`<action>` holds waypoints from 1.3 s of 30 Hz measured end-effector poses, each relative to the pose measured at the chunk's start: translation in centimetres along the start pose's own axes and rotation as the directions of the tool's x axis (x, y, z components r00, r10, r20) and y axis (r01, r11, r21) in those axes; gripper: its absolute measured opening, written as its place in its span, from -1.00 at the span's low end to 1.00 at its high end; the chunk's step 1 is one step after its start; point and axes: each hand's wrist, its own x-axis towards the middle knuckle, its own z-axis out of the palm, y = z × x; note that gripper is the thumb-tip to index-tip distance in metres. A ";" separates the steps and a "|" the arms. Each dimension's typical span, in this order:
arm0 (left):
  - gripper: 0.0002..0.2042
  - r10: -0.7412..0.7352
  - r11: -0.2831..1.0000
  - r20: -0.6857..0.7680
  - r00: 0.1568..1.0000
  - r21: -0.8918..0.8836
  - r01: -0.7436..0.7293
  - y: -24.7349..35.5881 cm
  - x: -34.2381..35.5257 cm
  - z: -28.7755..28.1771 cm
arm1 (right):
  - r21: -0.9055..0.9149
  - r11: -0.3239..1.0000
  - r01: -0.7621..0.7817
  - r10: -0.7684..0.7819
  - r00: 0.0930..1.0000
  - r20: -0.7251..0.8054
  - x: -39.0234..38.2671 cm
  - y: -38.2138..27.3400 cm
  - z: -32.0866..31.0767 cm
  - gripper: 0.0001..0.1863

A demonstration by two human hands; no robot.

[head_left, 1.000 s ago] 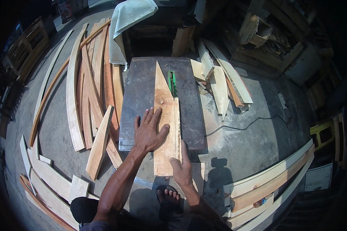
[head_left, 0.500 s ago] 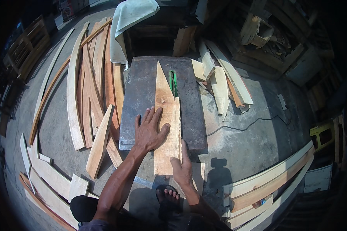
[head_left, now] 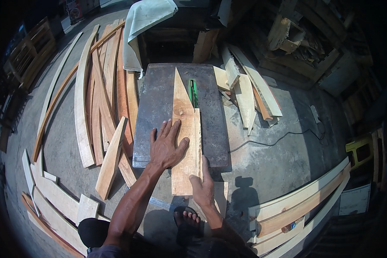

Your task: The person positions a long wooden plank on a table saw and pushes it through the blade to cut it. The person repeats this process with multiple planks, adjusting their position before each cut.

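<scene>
A pale wooden board with a long pointed far end lies on a dark metal saw table, its near end jutting past the front edge. My left hand presses flat on the board's left side, fingers spread, thumb toward the middle. At the near right corner my right hand grips the board, thumb on top and forefinger along the rough right edge; its other fingers are hidden below. A green slotted insert in the tabletop lies just right of the board's slanted edge.
Long planks lie on the floor at left, beside a short tapered piece. Offcuts lie right of the table, and a black cable crosses the floor. More boards lie at lower right. My sandalled foot is below the board.
</scene>
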 end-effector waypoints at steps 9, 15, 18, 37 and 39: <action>-0.19 -0.002 1.000 0.000 1.000 -0.005 0.002 0.0 0.0 0.0 | -0.002 1.000 0.015 -0.015 1.000 0.004 0.2 0.2 0.0 -0.21; -0.19 -0.010 1.000 0.008 1.000 0.003 0.010 0.1 0.0 -0.1 | 0.012 1.000 0.016 -0.016 1.000 0.004 0.1 0.1 0.0 -0.21; -0.20 -0.013 1.000 0.009 1.000 0.003 0.013 0.1 0.1 -0.1 | -0.028 1.000 0.013 -0.013 1.000 0.001 0.2 0.0 0.0 -0.21; -0.20 -0.016 1.000 0.008 1.000 0.000 0.016 0.3 0.1 -0.2 | -0.009 0.999 0.030 -0.030 1.000 0.008 0.4 0.2 0.0 -0.21; -0.20 -0.016 1.000 0.009 1.000 0.002 0.016 0.3 0.2 -0.3 | -0.028 0.999 0.019 -0.019 1.000 0.004 0.4 0.1 0.0 -0.21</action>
